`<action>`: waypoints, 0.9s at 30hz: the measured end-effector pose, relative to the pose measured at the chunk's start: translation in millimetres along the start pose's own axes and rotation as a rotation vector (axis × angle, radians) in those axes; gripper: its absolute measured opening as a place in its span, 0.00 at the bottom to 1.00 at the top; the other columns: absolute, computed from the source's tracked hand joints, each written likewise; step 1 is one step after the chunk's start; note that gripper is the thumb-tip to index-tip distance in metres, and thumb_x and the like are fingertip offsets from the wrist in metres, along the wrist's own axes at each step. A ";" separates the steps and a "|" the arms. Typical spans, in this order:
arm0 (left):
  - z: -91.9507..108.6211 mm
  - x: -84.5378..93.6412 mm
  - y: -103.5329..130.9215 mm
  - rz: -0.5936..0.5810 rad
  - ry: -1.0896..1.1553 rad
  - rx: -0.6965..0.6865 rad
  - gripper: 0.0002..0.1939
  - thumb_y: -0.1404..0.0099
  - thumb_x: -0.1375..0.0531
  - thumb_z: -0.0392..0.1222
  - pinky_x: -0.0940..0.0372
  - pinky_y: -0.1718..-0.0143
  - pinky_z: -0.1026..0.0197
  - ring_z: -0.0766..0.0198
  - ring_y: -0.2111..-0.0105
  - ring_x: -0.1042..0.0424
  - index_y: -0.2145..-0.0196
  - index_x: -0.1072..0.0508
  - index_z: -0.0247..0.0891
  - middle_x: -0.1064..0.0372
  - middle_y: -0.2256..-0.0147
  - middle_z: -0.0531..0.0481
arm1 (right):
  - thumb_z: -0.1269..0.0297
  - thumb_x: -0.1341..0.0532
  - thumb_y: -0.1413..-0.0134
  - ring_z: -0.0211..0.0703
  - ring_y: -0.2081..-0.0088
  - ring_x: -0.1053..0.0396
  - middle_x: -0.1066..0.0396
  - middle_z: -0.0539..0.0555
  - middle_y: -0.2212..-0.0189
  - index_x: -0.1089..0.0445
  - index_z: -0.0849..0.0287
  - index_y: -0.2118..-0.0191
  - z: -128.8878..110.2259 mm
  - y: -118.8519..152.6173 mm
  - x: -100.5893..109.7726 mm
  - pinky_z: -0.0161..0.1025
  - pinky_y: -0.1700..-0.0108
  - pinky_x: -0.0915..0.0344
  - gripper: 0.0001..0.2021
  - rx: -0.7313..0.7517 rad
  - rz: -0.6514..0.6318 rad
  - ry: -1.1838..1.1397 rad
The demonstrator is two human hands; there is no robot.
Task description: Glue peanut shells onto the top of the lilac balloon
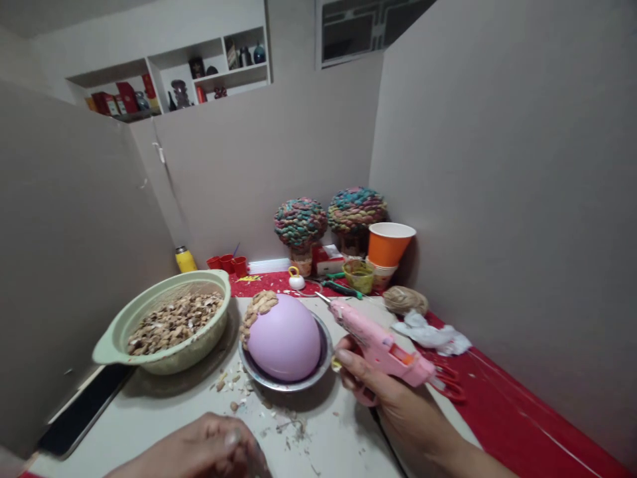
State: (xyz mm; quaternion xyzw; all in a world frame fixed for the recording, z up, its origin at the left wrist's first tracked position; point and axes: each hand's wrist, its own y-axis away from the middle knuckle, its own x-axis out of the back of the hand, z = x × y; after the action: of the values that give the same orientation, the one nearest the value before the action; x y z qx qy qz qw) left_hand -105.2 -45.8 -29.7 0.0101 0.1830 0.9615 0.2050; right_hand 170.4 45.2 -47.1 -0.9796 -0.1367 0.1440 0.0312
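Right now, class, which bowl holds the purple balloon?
The silvery metal bowl at mid-table, cradling the purple balloon. The green bowl to its left holds brown nuts or shells; the small yellowish bowl stands farther back.

Pale tbl (331,451) w/ green basin (192,355), metal bowl (281,386), phone (84,408)

Craft workshop booth: smooth grey partition panels (512,199) at 9, 12 and 3 o'clock; pink plastic glue gun (381,342) over off-white, debris-strewn table (154,411); two multicoloured, round-topped model trees (357,207) at 12; white, open-fronted shelving (172,66) beyond, 11 o'clock.
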 end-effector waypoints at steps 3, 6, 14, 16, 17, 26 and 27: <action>20.0 -23.3 -15.8 -0.032 0.039 -0.045 0.21 0.43 0.34 0.60 0.41 0.74 0.66 0.67 0.77 0.32 0.66 0.20 0.37 0.25 0.75 0.47 | 0.46 0.31 0.49 0.36 0.75 0.43 0.35 0.49 0.76 0.27 0.59 0.64 -4.3 3.9 -3.7 0.33 0.74 0.49 0.20 0.014 -0.046 -0.032; 48.1 -43.5 -40.1 0.024 0.170 -0.130 0.17 0.45 0.30 0.54 0.35 0.73 0.64 0.63 0.74 0.26 0.68 0.24 0.38 0.22 0.69 0.44 | 0.46 0.30 0.50 0.35 0.76 0.43 0.36 0.47 0.77 0.27 0.59 0.66 -12.4 9.8 -8.1 0.33 0.74 0.48 0.19 0.011 -0.091 -0.001; 63.3 -63.1 -75.6 -0.094 0.414 -0.131 0.13 0.48 0.26 0.42 0.31 0.74 0.68 0.66 0.75 0.24 0.71 0.26 0.36 0.26 0.73 0.50 | 0.50 0.32 0.50 0.41 0.72 0.35 0.33 0.49 0.75 0.30 0.56 0.70 -37.2 14.1 -13.5 0.38 0.67 0.36 0.15 0.174 -0.242 0.134; 57.8 -60.2 -75.9 -0.104 0.453 -0.104 0.12 0.47 0.26 0.40 0.31 0.75 0.69 0.67 0.75 0.24 0.70 0.25 0.36 0.25 0.73 0.51 | 0.55 0.34 0.47 0.40 0.72 0.37 0.34 0.49 0.74 0.30 0.57 0.71 -38.1 12.9 -12.5 0.37 0.67 0.37 0.11 0.239 -0.270 0.207; 55.6 -58.7 -75.7 -0.110 0.465 -0.095 0.11 0.47 0.26 0.39 0.30 0.75 0.69 0.67 0.75 0.24 0.70 0.24 0.36 0.25 0.73 0.51 | 0.56 0.35 0.46 0.40 0.71 0.37 0.34 0.49 0.74 0.30 0.57 0.70 -38.1 12.6 -12.1 0.37 0.66 0.37 0.10 0.248 -0.296 0.223; 53.5 -59.1 -74.4 -0.242 0.548 -0.053 0.07 0.43 0.29 0.34 0.26 0.72 0.69 0.68 0.75 0.22 0.66 0.22 0.34 0.23 0.72 0.49 | 0.60 0.37 0.46 0.40 0.72 0.37 0.35 0.48 0.75 0.34 0.57 0.73 -41.8 15.9 -16.2 0.37 0.67 0.39 0.09 0.213 -0.392 0.205; 53.6 -59.6 -74.2 -0.251 0.554 -0.048 0.07 0.44 0.29 0.33 0.26 0.72 0.69 0.68 0.75 0.22 0.66 0.21 0.34 0.23 0.72 0.49 | 0.60 0.37 0.45 0.40 0.72 0.37 0.34 0.48 0.74 0.33 0.57 0.73 -41.6 15.9 -15.9 0.37 0.67 0.39 0.09 0.206 -0.409 0.196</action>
State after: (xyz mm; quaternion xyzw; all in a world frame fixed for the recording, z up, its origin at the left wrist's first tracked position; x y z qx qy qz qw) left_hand -16.6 12.1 -2.8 -0.2800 0.2088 0.8989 0.2646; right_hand 172.0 24.6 -4.6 -0.9325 -0.3131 0.0522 0.1724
